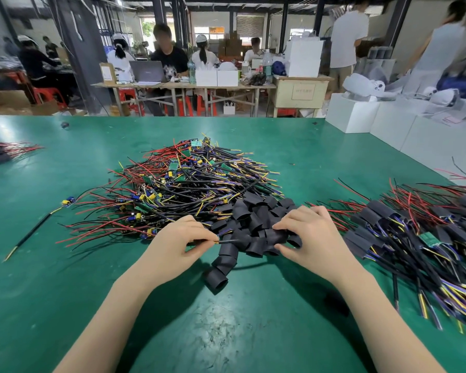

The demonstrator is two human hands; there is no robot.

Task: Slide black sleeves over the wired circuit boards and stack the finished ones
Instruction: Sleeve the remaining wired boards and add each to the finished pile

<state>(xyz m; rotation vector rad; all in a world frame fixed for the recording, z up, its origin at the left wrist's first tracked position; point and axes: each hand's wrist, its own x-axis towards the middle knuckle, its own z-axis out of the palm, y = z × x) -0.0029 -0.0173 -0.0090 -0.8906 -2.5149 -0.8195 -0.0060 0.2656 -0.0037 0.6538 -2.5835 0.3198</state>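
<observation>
The left hand (178,244) is pinching a cable (226,241) end; the right hand (304,232), fingers curled, is gripping a sleeve (276,236) from the central pile. Likely next: threading the cable through the sleeve.

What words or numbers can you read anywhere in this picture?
None can be read.
Label on the beige cabinet: has characters, too blurred to read.
Paper on the brown box: print too small.
Bottle labels: too small.
Circuit boards by the hands: no print can be made out.
</observation>
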